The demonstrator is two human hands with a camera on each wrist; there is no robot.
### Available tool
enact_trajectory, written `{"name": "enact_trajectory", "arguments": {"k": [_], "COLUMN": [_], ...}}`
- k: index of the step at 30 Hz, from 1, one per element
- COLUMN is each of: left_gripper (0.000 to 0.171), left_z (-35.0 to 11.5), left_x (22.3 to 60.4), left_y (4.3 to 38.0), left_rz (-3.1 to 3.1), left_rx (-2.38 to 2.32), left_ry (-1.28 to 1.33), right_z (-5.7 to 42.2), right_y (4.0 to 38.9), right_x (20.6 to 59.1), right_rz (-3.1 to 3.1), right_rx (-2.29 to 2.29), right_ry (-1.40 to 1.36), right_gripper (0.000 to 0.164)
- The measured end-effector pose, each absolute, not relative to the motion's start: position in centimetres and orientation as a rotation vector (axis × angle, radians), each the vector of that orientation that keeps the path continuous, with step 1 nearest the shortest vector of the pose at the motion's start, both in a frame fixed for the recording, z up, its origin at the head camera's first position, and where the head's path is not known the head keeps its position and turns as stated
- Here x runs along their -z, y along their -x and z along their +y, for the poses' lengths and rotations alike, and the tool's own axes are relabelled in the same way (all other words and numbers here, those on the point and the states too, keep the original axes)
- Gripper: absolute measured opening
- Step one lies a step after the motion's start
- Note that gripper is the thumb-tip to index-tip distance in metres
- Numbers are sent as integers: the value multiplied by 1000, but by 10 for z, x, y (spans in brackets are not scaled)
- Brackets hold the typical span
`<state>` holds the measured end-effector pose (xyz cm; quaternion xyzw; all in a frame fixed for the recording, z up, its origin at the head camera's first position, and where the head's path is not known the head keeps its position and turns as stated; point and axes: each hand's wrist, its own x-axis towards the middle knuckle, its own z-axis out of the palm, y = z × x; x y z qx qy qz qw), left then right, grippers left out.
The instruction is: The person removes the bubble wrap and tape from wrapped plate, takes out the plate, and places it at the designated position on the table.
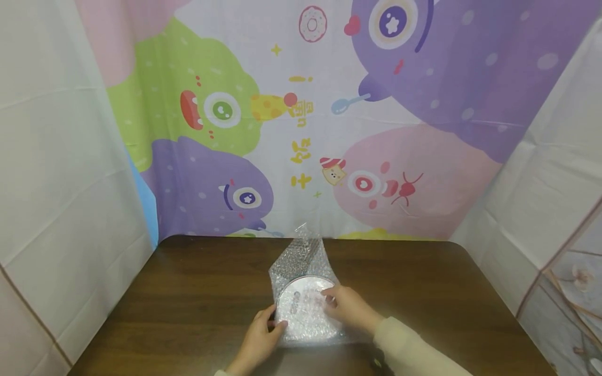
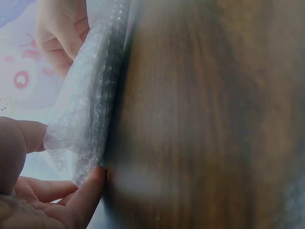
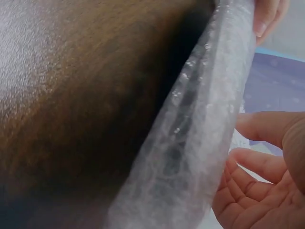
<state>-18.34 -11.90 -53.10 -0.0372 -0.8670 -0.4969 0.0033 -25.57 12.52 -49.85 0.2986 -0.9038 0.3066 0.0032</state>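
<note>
Up on the cloth, yellow characters read "干饭喽!", while the print on the bubble-wrapped package stayed too blurred! On the counter it lay, the left hand gripping its edge; the right hand's fingers, narrowly parted, touched its top, any pinch unclear.

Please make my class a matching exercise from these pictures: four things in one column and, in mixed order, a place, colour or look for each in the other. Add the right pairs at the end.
Column one:
1. Bubble wrap
2. Table
3. Left hand
4. Printed cloth

Column two:
A. Hanging behind the table, multicoloured
B. At the left edge of the wrap
C. See-through and bumpy
D. Dark brown with a wood grain

Right pairs: 1-C, 2-D, 3-B, 4-A
</note>
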Motion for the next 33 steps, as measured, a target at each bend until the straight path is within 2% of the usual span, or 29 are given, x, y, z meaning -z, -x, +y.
{"name": "enact_trajectory", "arguments": {"k": [9,21,27,33], "left_gripper": [63,62,57,56], "left_z": [-118,-118,-117,-118], "left_x": [531,529,530,531], "left_y": [183,183,184,183], "left_rz": [-2703,-2635,-2589,-2511], "left_rx": [1549,1625,1644,1810], "left_ry": [109,73,43,32], "right_z": [124,129,136,146], "right_y": [257,264,261,255], "right_x": [504,500,486,478], "right_rz": [-2875,-2868,-2875,-2822], "right_rx": [-1038,-1272,-1358,-1443], "right_ry": [-927,-788,-802,-947], "right_gripper": [37,33,22,11]}}
